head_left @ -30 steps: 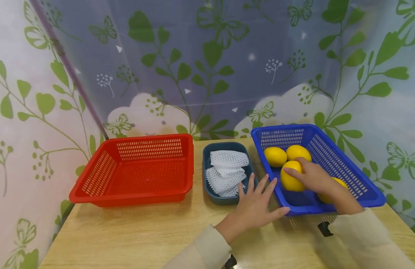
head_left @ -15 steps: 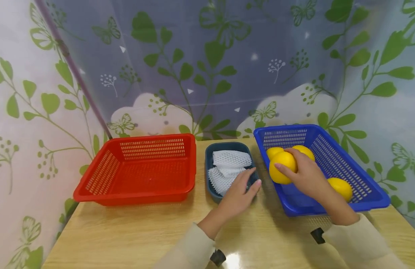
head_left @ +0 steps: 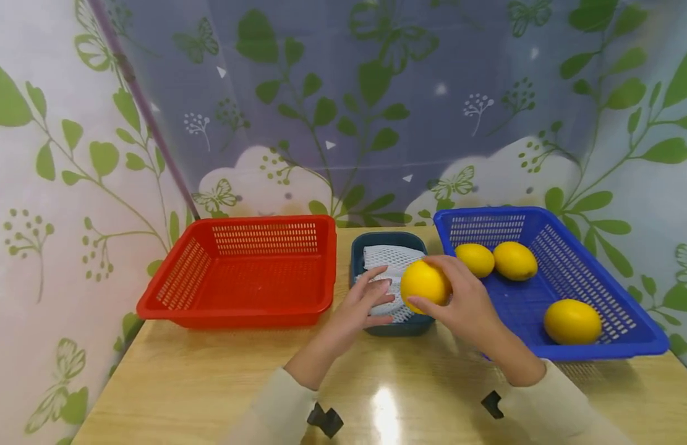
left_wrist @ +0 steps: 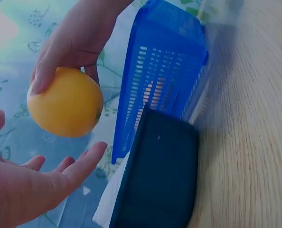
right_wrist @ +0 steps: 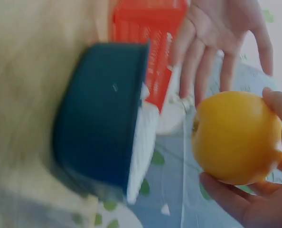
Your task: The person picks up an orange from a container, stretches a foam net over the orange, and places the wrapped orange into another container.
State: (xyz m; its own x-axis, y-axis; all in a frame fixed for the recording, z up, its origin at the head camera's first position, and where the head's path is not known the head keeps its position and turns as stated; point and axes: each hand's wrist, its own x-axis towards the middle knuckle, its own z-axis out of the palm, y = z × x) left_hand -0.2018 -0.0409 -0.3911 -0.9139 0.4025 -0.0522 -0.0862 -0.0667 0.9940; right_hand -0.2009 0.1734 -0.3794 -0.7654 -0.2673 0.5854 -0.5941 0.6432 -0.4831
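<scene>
My right hand (head_left: 471, 303) grips a yellow lemon (head_left: 425, 285) between thumb and fingers, above the dark teal tray (head_left: 399, 329). Facing it from the left is my left hand (head_left: 351, 315), its fingers spread and slightly bent, holding nothing. In the left wrist view the lemon (left_wrist: 67, 102) hangs just beyond the left fingertips, with a gap between. White foam net sleeves (head_left: 390, 254) lie in the tray, partly hidden by the hands and the lemon. Three more lemons, among them one near the front (head_left: 572, 322), lie in the blue basket (head_left: 605, 352).
On the left of the wooden table (head_left: 226, 383) stands a red basket (head_left: 237, 318) with slotted walls, nothing in it. The tray sits between the two baskets. A leaf-patterned curtain (head_left: 298, 123) hangs close behind them.
My right hand has lifted the lemon out of the blue basket and carried it left over the tray. My left hand has moved left, off the blue basket's rim, and turned its palm toward the lemon.
</scene>
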